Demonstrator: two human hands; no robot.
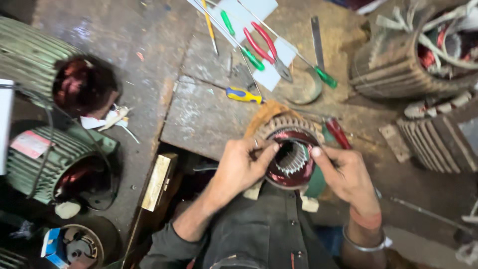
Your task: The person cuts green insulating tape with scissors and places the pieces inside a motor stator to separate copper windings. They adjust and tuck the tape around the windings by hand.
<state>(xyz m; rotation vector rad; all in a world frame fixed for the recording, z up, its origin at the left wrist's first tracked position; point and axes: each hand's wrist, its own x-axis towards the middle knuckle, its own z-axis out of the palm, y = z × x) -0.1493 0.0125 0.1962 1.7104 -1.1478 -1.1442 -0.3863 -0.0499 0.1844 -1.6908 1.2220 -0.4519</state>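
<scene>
**Gripping a stator between both hands**

Holding the work close to the body, the person has a stator [291, 157] in front of the dark shirt [269, 229], its open bore turned up toward the camera. Red-brown copper windings ring the bore, and pale metal teeth show inside it. The left hand [241, 167] is closed on the stator's left rim, fingers curled over the edge and fingertips pinched at the top of the winding. The right hand [346, 174] clasps the right rim, thumb pressed against the winding edge and fingers wrapped around the outside. So the stator sits directly between the two hands, touching both. A metal bangle [366, 244] and a reddish band circle the right wrist.

Just beyond the stator lies a worn wooden board [209, 114]. A yellow-and-blue screwdriver [243, 94] rests on it, near the stator's far edge. A red-handled tool [338, 132] lies just right of the stator. Farther off are red pliers [266, 47] on white paper, green-handled screwdrivers [326, 77] and a yellow-handled one [209, 22].

To the left, well apart from the hands, stand green motor housings [55, 154] with copper windings inside; another housing [30, 55] lies behind them. A brass-coloured block [158, 180] sits near the left forearm. At far right, larger finned housings [398, 65] with loose white leads fill the corner.
</scene>
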